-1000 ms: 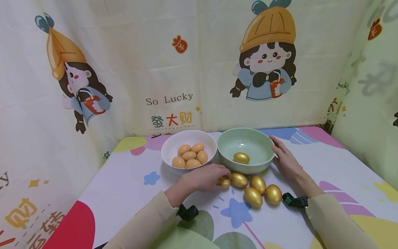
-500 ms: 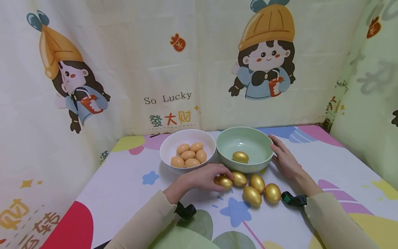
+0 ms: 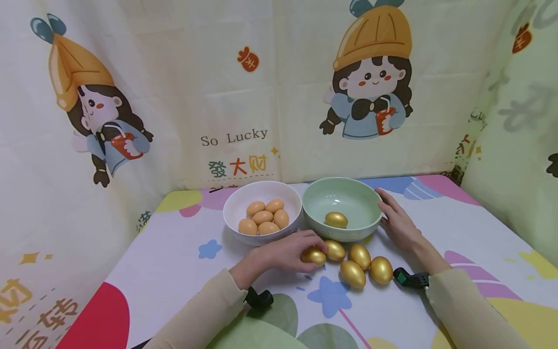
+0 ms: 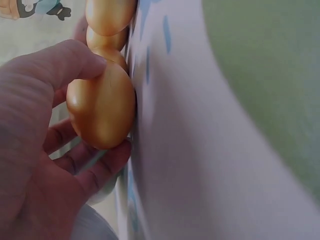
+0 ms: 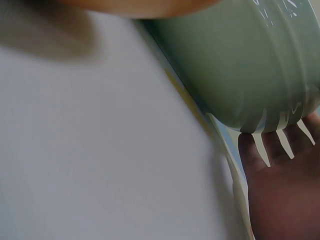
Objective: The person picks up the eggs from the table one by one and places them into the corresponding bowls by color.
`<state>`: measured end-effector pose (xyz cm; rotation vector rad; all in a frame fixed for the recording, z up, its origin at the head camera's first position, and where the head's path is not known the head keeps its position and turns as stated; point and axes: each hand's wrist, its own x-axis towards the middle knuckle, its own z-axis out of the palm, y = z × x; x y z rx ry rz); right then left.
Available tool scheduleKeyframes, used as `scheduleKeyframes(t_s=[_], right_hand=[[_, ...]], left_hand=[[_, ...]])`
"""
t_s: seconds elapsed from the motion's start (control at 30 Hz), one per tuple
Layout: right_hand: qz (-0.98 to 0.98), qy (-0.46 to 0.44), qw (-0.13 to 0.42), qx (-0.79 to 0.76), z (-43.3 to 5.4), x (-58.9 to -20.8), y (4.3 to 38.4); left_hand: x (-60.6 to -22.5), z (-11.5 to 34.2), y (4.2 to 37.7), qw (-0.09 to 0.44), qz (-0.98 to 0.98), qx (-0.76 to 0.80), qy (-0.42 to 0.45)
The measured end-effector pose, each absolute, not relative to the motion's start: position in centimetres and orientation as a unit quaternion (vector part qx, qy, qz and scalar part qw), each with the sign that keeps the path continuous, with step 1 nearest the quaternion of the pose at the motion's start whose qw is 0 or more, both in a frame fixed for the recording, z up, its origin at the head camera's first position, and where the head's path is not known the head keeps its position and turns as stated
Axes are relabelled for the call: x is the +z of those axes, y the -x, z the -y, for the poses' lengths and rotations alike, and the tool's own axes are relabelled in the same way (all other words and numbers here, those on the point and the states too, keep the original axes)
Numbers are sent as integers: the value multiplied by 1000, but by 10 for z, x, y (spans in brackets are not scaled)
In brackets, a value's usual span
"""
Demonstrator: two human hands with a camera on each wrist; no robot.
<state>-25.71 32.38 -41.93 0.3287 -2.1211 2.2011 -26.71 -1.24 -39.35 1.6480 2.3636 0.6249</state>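
Observation:
My left hand [image 3: 283,253] curls its thumb and fingers round a golden egg [image 3: 314,257] on the table. In the left wrist view the thumb touches the golden egg [image 4: 102,107] and the fingers lie behind and below it. My right hand [image 3: 400,225] rests with extended fingers against the right side of a light green bowl [image 3: 342,236], as the right wrist view also shows on the bowl's wall [image 5: 240,65]. One golden egg [image 3: 336,220] lies inside that bowl. Several more golden eggs [image 3: 352,275] lie loose in front of it.
To the left, touching or nearly touching the green bowl, stands a white bowl [image 3: 231,224] with several brown eggs [image 3: 263,216]. A patterned cloth covers the table [image 3: 165,271]. Printed curtains [image 3: 301,97] hang behind and at both sides.
My left fingers have shifted round the golden egg, leaving more of its surface showing. The right hand keeps its place on the green bowl. The head view has drifted slightly.

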Motion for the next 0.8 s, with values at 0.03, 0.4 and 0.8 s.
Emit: scheduleKeyframes(t_s=[0.03, 0.4, 0.8], right_hand=[[688, -108, 34, 716, -324, -420, 257], [685, -111, 34, 719, -325, -420, 258], [691, -109, 35, 714, -324, -419, 258]], left_hand=[[-394, 13, 267, 92, -797, 209, -559], [-385, 15, 261, 40, -787, 191, -585], [-365, 6, 267, -82, -727, 169, -660]])
